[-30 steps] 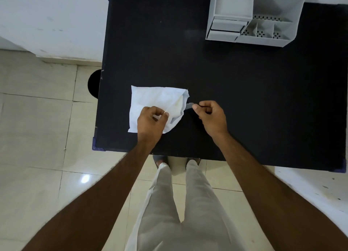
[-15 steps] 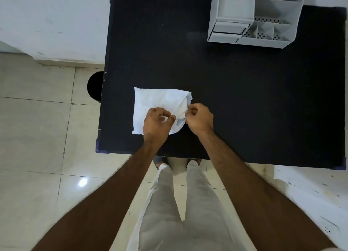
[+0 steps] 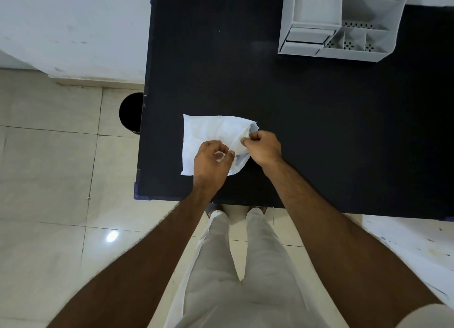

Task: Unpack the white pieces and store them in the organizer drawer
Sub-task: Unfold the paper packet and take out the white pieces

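Observation:
A white cloth pouch (image 3: 211, 133) lies near the front left of the black table (image 3: 307, 136). My left hand (image 3: 211, 164) pinches its near edge at the open end. My right hand (image 3: 264, 147) grips the pouch's right end, fingers closed on the fabric. What is inside the pouch is hidden. The grey organizer (image 3: 344, 22) stands at the table's far right, its small drawer (image 3: 307, 36) at the lower left of the unit, pushed in.
A dark round bin (image 3: 130, 112) sits on the tiled floor by the table's left edge. My legs in pale trousers stand at the table's front edge. A white wall runs along the left and far side.
My right hand moved left from beside the pouch and closed on its open right end. My left hand kept its pinch on the pouch.

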